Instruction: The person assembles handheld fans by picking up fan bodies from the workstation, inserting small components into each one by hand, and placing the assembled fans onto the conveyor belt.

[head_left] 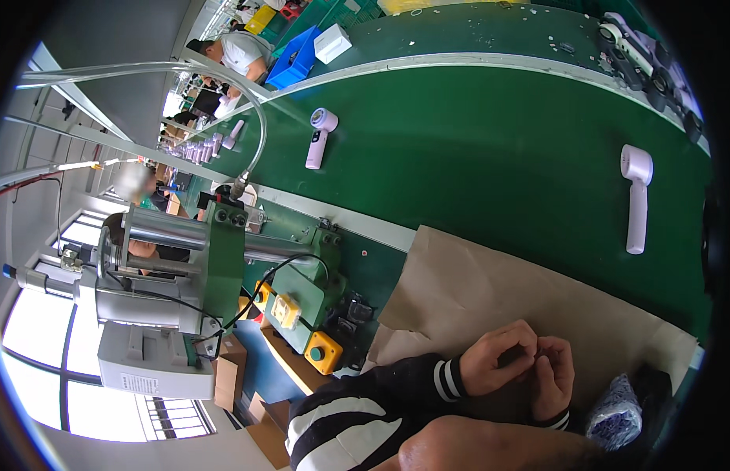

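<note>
Both hands meet at five o'clock over the brown paper (490,290): left hand (494,359) and right hand (555,377) pinch together on something too small to identify. Two finished-looking lilac handheld devices (636,196) lie on the green belt (475,141), so work seems midway.

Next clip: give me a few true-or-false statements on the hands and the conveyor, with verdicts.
1. The left hand and right hand are close together over the brown paper sheet. True.
2. Two pale handheld devices lie on the green belt: a far one and a near one. True.
3. The right hand grips the near device. False: that device lies apart, untouched.
4. The green press machine stands to the person's right. False: it is on the left.
</note>
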### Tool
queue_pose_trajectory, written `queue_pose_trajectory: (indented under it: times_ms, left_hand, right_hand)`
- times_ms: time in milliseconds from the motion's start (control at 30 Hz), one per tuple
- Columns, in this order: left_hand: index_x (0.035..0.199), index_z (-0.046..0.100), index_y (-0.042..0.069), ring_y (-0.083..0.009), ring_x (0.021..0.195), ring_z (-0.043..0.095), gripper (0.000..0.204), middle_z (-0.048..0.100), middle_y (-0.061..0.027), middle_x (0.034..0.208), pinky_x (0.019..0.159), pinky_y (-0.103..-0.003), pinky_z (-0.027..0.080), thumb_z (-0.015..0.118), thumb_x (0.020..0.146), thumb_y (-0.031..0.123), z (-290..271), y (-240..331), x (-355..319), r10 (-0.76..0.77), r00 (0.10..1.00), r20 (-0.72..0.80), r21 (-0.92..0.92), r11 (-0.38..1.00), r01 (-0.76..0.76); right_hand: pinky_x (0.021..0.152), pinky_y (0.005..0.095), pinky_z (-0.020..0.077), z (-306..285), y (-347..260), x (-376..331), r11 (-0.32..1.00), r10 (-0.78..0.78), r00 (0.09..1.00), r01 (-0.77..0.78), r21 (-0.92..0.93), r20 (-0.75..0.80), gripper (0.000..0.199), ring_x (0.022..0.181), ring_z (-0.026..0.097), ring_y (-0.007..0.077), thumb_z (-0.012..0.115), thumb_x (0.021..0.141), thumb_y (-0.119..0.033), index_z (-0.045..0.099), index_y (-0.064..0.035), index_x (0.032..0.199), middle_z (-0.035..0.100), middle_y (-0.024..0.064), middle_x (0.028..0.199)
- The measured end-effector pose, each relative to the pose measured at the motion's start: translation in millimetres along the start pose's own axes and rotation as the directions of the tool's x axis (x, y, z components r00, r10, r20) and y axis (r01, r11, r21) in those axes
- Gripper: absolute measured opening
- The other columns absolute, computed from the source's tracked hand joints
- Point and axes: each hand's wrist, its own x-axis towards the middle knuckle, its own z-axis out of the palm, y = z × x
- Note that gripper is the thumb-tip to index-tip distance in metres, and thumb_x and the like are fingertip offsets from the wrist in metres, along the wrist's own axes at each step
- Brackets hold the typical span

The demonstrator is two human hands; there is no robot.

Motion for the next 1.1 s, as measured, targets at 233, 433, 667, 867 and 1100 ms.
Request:
queue_pose_trajectory:
  times_ms: [233,433,667,867,1100]
  left_hand:
    - [0.105,0.053,0.002,-0.0208,0.079,0.053,0.023,0.052,-0.0107,0.103,0.071,-0.028,0.045,0.053,0.083,-0.007,-0.4,4.4,-0.7,-0.032,0.998,-0.051,0.023,0.999,0.033]
    - [0.108,0.053,0.0,-0.0216,0.08,0.053,0.026,0.053,-0.0115,0.104,0.073,-0.029,0.045,0.054,0.083,-0.007,-2.0,0.8,-1.2,0.035,0.999,-0.001,0.053,0.998,-0.035]
    - [0.107,0.052,0.0,-0.0217,0.081,0.053,0.025,0.054,-0.0111,0.104,0.073,-0.029,0.045,0.054,0.082,-0.007,-0.5,1.5,-1.8,0.032,0.999,-0.008,0.057,0.998,-0.032]
    - [0.105,0.052,0.001,-0.021,0.081,0.053,0.024,0.054,-0.0105,0.102,0.073,-0.028,0.045,0.056,0.082,-0.006,-0.3,2.3,-3.0,-0.01,1.0,-0.005,0.07,0.998,0.01]
    - [0.104,0.053,0.002,-0.0201,0.081,0.053,0.024,0.053,-0.0098,0.103,0.072,-0.027,0.045,0.057,0.082,-0.006,0.7,4.4,-4.4,-0.089,0.996,-0.029,0.034,0.995,0.09]
  right_hand:
    - [0.058,0.0225,0.0456,-3.3,0.7,-2.4,0.999,0.051,0.999,-0.051,-0.019,0.014,0.011,0.061,0.052,0.0149,0.048,0.093,-0.009,0.049,-0.0008,0.1,0.056,0.0102,0.083]
    - [0.056,0.0224,0.0453,-5.3,1.1,-3.8,0.998,0.055,0.998,-0.055,-0.016,0.015,0.009,0.058,0.052,0.0147,0.048,0.093,-0.009,0.049,-0.0013,0.098,0.056,0.01,0.081]
    - [0.055,0.0223,0.045,-5.6,0.4,-3.0,0.998,0.059,0.998,-0.059,-0.003,0.006,0.01,0.057,0.051,0.0144,0.049,0.092,-0.009,0.05,-0.0015,0.098,0.056,0.0098,0.08]
    - [0.055,0.0222,0.0454,-3.1,-1.1,-2.3,0.998,0.053,0.998,-0.053,0.014,0.016,0.012,0.06,0.051,0.0145,0.049,0.091,-0.007,0.049,-0.0017,0.102,0.056,0.0105,0.083]
    - [0.056,0.022,0.0459,-1.7,-0.7,-2.7,0.998,0.053,0.998,-0.054,0.036,0.022,0.016,0.063,0.051,0.0146,0.048,0.09,-0.005,0.048,-0.0018,0.105,0.056,0.0114,0.087]
